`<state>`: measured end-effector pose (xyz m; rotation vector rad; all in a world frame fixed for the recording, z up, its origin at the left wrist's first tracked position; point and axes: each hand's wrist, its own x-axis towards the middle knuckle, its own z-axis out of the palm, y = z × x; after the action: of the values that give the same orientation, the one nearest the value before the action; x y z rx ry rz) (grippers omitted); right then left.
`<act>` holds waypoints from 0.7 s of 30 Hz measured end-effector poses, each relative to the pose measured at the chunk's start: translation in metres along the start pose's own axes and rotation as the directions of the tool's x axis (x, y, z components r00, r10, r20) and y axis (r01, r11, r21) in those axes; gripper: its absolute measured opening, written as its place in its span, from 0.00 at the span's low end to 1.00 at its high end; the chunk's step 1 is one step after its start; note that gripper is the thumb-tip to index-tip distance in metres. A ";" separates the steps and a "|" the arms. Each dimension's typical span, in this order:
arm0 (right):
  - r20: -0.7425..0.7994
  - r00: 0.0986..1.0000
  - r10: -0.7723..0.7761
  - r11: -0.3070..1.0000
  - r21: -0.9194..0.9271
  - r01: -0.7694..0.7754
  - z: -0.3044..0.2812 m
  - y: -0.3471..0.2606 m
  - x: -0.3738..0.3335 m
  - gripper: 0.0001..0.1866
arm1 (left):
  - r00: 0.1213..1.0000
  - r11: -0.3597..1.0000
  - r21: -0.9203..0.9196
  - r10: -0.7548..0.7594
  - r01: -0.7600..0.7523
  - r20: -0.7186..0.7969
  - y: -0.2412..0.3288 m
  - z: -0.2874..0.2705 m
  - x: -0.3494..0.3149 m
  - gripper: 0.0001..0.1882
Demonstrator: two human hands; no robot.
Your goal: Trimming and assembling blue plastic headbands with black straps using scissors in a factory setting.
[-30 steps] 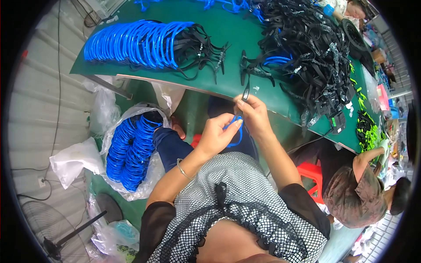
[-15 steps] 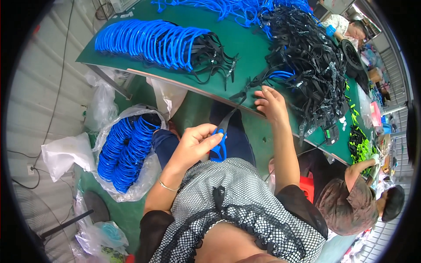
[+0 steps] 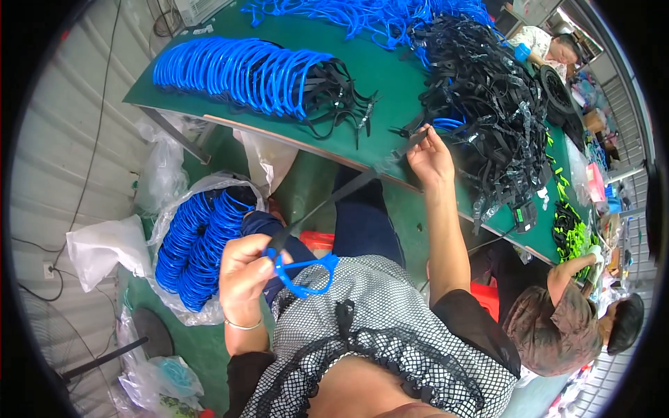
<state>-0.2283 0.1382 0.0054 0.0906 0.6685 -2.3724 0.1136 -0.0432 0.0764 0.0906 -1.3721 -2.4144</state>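
My left hand [image 3: 244, 272] is closed at the join of a blue plastic loop [image 3: 304, 287] and a flat black strap [image 3: 334, 198]. The loop hangs out to the right of that hand, over my lap. From there the strap runs taut, up and across to my right hand [image 3: 431, 159], whose thumb and fingers pinch it at the table's front edge. A clear, blurred bit sits on the strap near the right hand. Close behind the right hand lies a big heap of black straps [image 3: 481, 104], with some clear plastic pieces and a little blue among them.
On the green table [image 3: 390, 76] stands a row of blue loops [image 3: 230, 73] with black straps; more blue pieces [image 3: 369, 17] lie behind. A plastic bag of blue loops [image 3: 198, 244] sits on the floor at left. Co-workers are at the right [image 3: 557, 320] and far right [image 3: 540, 45].
My left hand has moved left and toward me with the blue loop, drawing the black strap out long. My right hand has gone from loosely spread to pinching the strap.
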 end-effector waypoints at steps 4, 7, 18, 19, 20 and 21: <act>0.033 0.999 -0.032 0.992 0.127 0.028 0.009 0.015 -0.002 0.06 | 0.982 0.970 -0.174 0.150 -0.168 -0.113 0.004 -0.010 -0.017 0.18; 0.170 0.982 -0.081 0.986 0.157 0.054 0.001 0.019 -0.001 0.06 | 0.989 0.917 -0.376 0.145 -0.130 0.012 0.013 -0.029 -0.014 0.13; 0.394 0.900 0.185 0.592 -0.776 0.218 0.038 0.088 -0.068 0.11 | 0.986 0.911 -0.401 -0.144 0.101 -0.078 0.014 -0.017 0.010 0.14; 0.432 0.870 0.236 0.586 -0.778 0.227 0.033 0.100 -0.065 0.12 | 0.974 0.928 -0.350 -0.182 0.125 -0.132 0.019 -0.015 0.010 0.13; 0.462 0.830 0.313 0.577 -0.787 0.220 0.032 0.111 -0.061 0.17 | 0.966 0.941 -0.312 -0.194 0.134 -0.172 0.024 -0.011 0.011 0.13; 0.548 0.783 0.293 0.449 -0.802 0.394 0.034 0.120 -0.056 0.21 | 0.957 0.951 -0.274 -0.205 0.144 -0.207 0.029 -0.009 0.012 0.14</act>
<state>-0.1070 0.0758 -0.0051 -1.1800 1.4865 -1.5696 0.1130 -0.0683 0.0973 0.4325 -0.9755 -2.6059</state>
